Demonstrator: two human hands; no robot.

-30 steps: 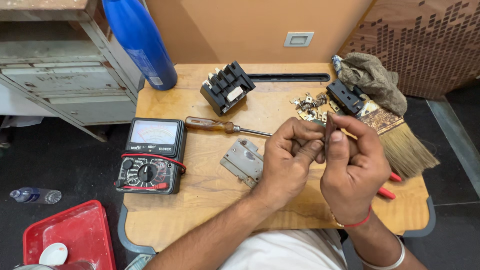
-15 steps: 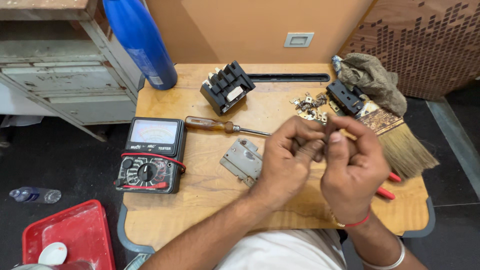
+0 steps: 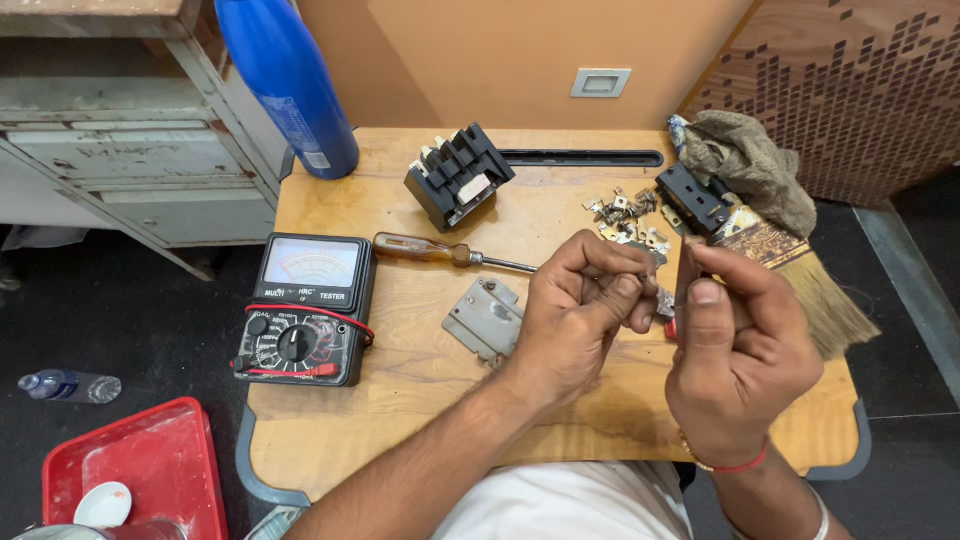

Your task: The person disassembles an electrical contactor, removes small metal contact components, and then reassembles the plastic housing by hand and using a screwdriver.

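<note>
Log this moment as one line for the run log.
left hand: pinching small metal part | right hand: gripping thin tool | nearby: screwdriver, multimeter
</note>
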